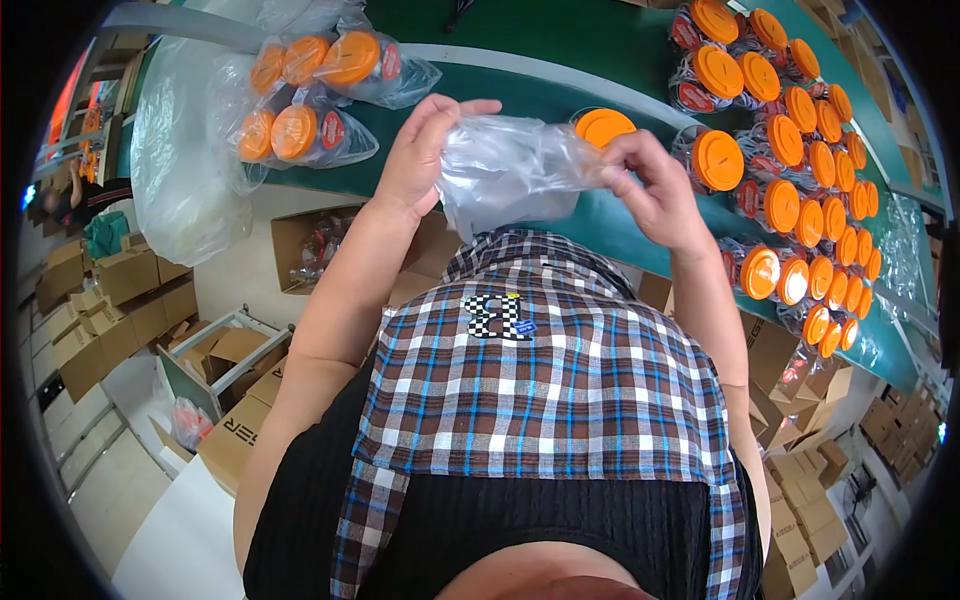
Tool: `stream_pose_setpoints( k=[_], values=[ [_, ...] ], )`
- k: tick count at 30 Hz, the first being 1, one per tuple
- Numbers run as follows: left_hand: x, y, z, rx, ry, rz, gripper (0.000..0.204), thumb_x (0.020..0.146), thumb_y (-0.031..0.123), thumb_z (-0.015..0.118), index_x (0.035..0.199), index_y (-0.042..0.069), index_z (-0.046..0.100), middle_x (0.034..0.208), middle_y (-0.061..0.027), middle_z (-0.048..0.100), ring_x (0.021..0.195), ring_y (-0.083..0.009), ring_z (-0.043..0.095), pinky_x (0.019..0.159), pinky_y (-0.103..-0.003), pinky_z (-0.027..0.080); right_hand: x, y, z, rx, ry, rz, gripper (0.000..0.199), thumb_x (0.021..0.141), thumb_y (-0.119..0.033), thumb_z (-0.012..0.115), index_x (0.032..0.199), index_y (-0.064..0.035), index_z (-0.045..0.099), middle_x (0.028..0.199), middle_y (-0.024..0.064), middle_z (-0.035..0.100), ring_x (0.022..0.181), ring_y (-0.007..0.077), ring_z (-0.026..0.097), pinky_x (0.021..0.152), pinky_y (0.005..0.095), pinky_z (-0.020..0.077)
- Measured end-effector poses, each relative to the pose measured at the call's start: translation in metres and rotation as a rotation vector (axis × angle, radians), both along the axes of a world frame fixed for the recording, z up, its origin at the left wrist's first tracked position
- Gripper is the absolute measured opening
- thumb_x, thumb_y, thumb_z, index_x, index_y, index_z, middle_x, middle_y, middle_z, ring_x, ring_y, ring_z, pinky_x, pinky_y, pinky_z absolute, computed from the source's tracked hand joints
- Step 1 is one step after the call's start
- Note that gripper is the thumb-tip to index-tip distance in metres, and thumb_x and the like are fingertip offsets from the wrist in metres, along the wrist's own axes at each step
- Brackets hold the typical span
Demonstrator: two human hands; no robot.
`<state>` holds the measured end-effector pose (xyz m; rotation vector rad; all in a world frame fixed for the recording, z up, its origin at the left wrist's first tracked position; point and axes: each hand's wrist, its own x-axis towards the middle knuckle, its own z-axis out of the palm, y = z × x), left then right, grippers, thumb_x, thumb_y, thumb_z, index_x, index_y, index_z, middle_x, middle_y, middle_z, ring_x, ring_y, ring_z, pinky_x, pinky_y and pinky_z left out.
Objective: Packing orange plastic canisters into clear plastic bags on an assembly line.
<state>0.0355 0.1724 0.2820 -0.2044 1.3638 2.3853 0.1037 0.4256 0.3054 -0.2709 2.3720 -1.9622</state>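
Observation:
A clear plastic bag (515,170) is stretched between my two hands above the near edge of the green table. My left hand (425,150) grips its left end, with one finger reaching along the top edge. At the other end, my right hand (655,190) pinches the bag between thumb and fingers. Just behind the bag stands a jar with an orange lid (605,127), its body mostly hidden by the bag and my right hand.
Many orange-lidded jars (782,205) stand in rows at the right. Several bagged jars (295,132) lie at the left beside a heap of plastic bags (185,150). Below the table edge is an open carton (300,235). More cardboard boxes (130,275) are stacked at the far left.

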Motion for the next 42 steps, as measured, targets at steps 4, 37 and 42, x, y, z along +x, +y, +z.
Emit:
stream_pose_setpoints(
  k=[4, 37, 42],
  values=[
    [0.0, -0.008, 0.0, 0.045, 0.117, -0.14, 0.014, 0.099, 0.017, 0.048, 0.09, 0.007, 0.051, 0.085, -0.0116, 0.066, 0.07, -0.0162, 0.057, 0.068, -0.025, 0.047, -0.004, 0.011, 0.011, 0.456, 0.184, 0.4, 0.009, 0.088, -0.009, 0.068, 0.082, -0.0029, 0.064, 0.076, 0.0044, 0.06, 0.076, 0.0153, 0.057, 0.07, 0.0234, 0.0455],
    [0.011, 0.108, -0.115, 0.112, -0.194, -0.117, 0.028, 0.084, 0.008, 0.067, 0.11, 0.003, 0.059, 0.092, -0.0083, 0.066, 0.081, -0.0161, 0.061, 0.074, -0.028, 0.052, -0.034, 0.082, -0.163, -0.6, -0.561, -0.345, 0.02, 0.093, -0.006, 0.056, 0.111, 0.0028, 0.061, 0.097, 0.0121, 0.066, 0.082, 0.0155, 0.063, 0.074, 0.0236, 0.0527],
    [-0.01, 0.132, -0.131, 0.026, -0.014, -0.133, 0.029, 0.085, 0.012, 0.067, 0.111, 0.004, 0.058, 0.093, -0.0095, 0.066, 0.082, -0.0174, 0.061, 0.076, -0.03, 0.051, -0.053, 0.075, -0.191, -0.402, -0.475, -0.371, 0.019, 0.093, -0.005, 0.055, 0.11, 0.0014, 0.06, 0.097, 0.0111, 0.064, 0.082, 0.0151, 0.061, 0.075, 0.0238, 0.0509]
  ],
)
